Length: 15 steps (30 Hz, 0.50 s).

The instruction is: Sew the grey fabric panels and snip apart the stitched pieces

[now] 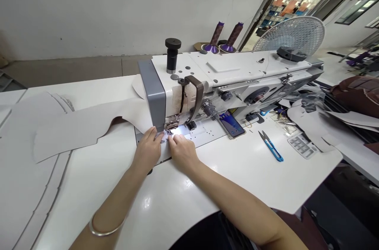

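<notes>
The sewing machine (225, 76) stands on the table (237, 179). Left of it lies a sheet of material (83, 124). Before it lie a phone (231, 124), close under its arm, and thread snips (271, 146) farther right. Behind it stand thread cones (225, 39) and a fan (291, 35).

A person's left hand (148, 148) and right hand (182, 150) press side by side at the presser foot (171, 125) of an industrial sewing machine (225, 72), fingertips on a small lit workpiece under the needle — too small to make out. A pale cut leather panel (85, 125) trails leftward across the white table (242, 175). Blue thread snips (271, 146) lie well to the right, a phone (232, 124) leans against the machine, and two purple thread cones (225, 39) stand behind — beside a fan (291, 35).
</notes>
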Tool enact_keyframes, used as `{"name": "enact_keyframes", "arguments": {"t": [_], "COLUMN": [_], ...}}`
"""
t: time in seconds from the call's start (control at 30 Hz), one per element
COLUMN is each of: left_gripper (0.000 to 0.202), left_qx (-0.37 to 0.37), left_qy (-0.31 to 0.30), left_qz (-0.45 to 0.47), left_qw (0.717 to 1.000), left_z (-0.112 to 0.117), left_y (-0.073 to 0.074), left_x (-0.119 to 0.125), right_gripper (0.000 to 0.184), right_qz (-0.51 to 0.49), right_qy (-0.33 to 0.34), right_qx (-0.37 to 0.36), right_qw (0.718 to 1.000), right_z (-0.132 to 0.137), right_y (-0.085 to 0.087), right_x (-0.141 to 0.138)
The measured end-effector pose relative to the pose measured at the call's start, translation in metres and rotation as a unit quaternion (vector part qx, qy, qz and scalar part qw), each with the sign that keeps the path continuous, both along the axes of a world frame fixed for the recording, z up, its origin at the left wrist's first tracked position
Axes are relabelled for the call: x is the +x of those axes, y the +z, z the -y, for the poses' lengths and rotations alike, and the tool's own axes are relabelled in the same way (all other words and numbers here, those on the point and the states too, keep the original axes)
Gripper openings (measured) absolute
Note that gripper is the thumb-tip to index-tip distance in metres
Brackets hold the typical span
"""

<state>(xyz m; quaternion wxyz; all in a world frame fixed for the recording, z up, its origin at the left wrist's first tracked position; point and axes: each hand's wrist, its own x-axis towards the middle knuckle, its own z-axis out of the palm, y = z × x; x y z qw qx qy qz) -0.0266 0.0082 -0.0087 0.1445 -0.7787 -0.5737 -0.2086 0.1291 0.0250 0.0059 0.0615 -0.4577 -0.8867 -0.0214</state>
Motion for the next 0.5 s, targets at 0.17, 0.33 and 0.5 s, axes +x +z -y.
{"name": "enact_keyframes", "arguments": {"t": [0.17,0.33,0.5], "left_gripper": [0.028,0.02,0.022], "left_qx": [-0.045,-0.066,-0.054], "left_qy": [-0.007,-0.038,-0.019], "left_qz": [-0.003,-0.027,-0.042], "left_qw": [0.999,0.997,0.998], "left_z": [0.001,0.008,0.011], "left_y": [0.011,0.019,0.018], "left_x": [-0.006,-0.003,0.006], "right_gripper": [0.016,0.013,0.014], "right_qz": [-0.003,-0.017,-0.074], "right_qy": [-0.011,-0.011,-0.021], "right_qx": [-0.011,-0.005,-0.031], "right_qw": [1.0,1.0,0.997], "right_z": [0.001,-0.001,-0.003], "right_y": [0.004,0.004,0.005], "right_x": [0.003,0.006,0.006]}}
